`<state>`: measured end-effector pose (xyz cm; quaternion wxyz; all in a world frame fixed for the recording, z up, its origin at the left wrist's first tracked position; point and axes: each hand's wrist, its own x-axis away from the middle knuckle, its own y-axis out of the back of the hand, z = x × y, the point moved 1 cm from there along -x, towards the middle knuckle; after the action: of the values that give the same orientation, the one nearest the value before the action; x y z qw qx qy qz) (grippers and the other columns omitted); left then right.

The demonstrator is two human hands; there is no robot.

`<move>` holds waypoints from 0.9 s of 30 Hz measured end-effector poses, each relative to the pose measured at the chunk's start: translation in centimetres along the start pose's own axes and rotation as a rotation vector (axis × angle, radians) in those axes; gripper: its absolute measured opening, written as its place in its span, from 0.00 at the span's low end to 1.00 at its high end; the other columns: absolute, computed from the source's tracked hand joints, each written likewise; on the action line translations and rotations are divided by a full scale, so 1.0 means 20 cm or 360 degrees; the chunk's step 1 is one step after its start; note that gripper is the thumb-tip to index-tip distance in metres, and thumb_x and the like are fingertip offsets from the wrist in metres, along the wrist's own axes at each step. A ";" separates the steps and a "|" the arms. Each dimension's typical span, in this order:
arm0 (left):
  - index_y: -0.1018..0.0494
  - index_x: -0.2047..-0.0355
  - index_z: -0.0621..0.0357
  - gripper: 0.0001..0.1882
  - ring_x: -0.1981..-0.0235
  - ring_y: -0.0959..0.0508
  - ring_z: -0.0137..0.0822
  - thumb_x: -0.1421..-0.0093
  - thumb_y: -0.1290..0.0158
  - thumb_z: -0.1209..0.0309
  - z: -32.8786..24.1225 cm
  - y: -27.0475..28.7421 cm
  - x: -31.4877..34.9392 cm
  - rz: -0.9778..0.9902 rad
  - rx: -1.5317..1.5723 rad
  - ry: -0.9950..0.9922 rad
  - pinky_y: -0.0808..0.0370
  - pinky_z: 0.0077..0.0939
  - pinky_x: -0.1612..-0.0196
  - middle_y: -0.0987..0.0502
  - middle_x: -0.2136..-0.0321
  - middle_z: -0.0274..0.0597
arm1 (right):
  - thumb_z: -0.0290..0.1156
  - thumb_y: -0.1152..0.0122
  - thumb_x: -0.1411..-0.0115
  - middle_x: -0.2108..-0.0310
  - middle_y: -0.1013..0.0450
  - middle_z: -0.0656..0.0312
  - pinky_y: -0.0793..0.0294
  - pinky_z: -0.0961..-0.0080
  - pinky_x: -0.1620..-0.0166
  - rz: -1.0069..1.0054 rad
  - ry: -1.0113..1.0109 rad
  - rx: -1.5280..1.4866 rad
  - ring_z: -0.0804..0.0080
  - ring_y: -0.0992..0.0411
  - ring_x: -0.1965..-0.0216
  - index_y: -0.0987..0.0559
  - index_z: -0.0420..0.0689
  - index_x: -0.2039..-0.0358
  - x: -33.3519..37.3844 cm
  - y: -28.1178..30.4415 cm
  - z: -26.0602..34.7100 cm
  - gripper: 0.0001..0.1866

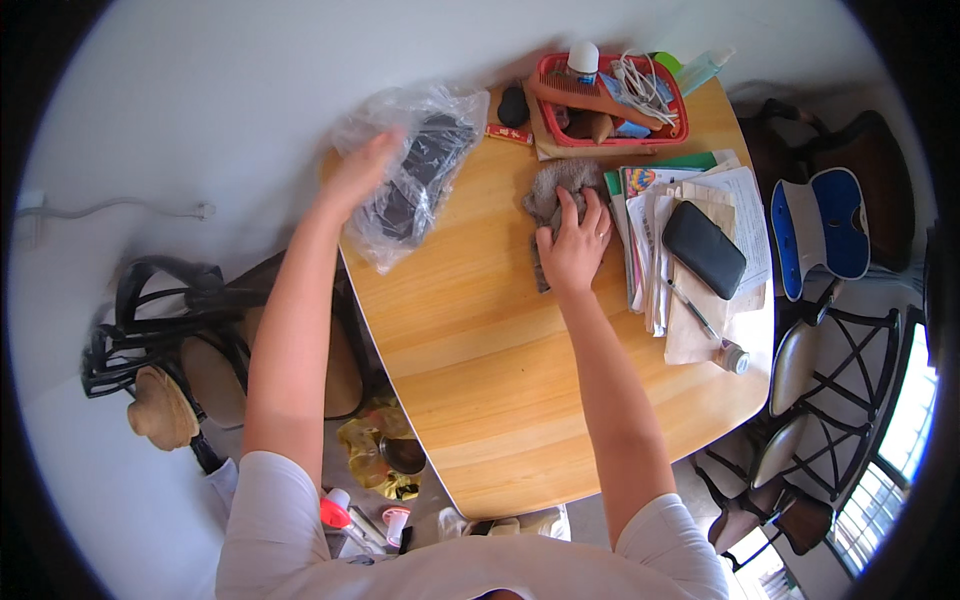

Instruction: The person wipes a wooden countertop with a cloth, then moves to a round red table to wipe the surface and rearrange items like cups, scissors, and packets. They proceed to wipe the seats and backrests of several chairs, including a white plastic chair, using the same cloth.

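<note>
My left hand [366, 172] is at the table's far left edge, gripping a crumpled clear plastic bag [405, 225]. The hand is a little blurred and its fingertips are partly lost against the plastic. Inside the bag shows something dark with pale markings, whose kind I cannot make out. My right hand [577, 245] bears down on a bunched grey-brown cloth [547, 186] on the wooden table [480, 370]. Its fingers curve over the cloth, slightly apart, with a ring on one. Just right of this hand is a stack of papers [650, 250].
A black case [704, 250], a pen [692, 307] and a small jar [732, 357] rest on the papers. At the back, a red basket [684, 125] holds a comb, cables and other items. A dark oval object [514, 106] stands beside it. Chairs [850, 370] flank the table.
</note>
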<state>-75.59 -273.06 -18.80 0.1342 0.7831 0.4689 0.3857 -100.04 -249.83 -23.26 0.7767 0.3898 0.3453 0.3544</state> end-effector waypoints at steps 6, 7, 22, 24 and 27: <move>0.26 0.55 0.52 0.19 0.46 0.31 0.56 0.43 0.41 0.57 0.00 0.13 0.31 -0.1336 -0.0624 -0.0277 0.34 0.48 0.44 0.30 0.51 0.56 | 0.34 0.38 0.57 0.46 0.37 0.50 0.44 0.42 0.35 0.0232 0.0167 -0.0134 0.42 0.42 0.41 0.24 0.53 0.47 0.66 0.15 0.13 0.31; 0.26 0.59 0.52 0.14 0.48 0.30 0.55 0.44 0.40 0.63 -0.16 0.02 0.39 -0.1602 -0.0773 -0.0591 0.33 0.46 0.45 0.29 0.54 0.54 | 0.34 0.38 0.58 0.47 0.36 0.51 0.45 0.41 0.35 0.0294 0.0169 -0.0159 0.43 0.42 0.41 0.23 0.53 0.48 0.79 0.19 0.14 0.30; 0.26 0.53 0.59 0.29 0.51 0.27 0.58 0.59 0.33 0.69 -0.58 -0.77 -0.12 -0.0248 -0.1093 -0.1263 0.27 0.45 0.47 0.32 0.48 0.61 | 0.31 0.37 0.57 0.49 0.36 0.52 0.43 0.44 0.36 0.0087 0.0245 -0.0310 0.43 0.41 0.43 0.23 0.52 0.52 -0.01 0.05 -0.02 0.26; 0.25 0.56 0.59 0.26 0.54 0.26 0.56 0.59 0.33 0.69 -0.54 -0.76 -0.06 -0.0197 -0.1198 -0.1356 0.27 0.45 0.49 0.31 0.53 0.58 | 0.30 0.37 0.57 0.48 0.36 0.51 0.44 0.44 0.35 0.0100 0.0245 -0.0303 0.42 0.42 0.42 0.23 0.52 0.51 -0.02 0.04 -0.02 0.27; 0.27 0.58 0.60 0.25 0.56 0.27 0.54 0.58 0.33 0.68 -0.51 -0.73 0.01 -0.0150 -0.1367 -0.1469 0.27 0.46 0.52 0.31 0.57 0.54 | 0.33 0.32 0.58 0.47 0.36 0.53 0.44 0.43 0.35 0.0084 0.0098 -0.0282 0.44 0.41 0.42 0.23 0.52 0.50 0.16 0.07 0.03 0.30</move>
<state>-92.18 -266.85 -20.32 0.6418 0.7237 0.2000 0.1558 -98.41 -246.83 -22.53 0.7874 0.3175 0.3259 0.4158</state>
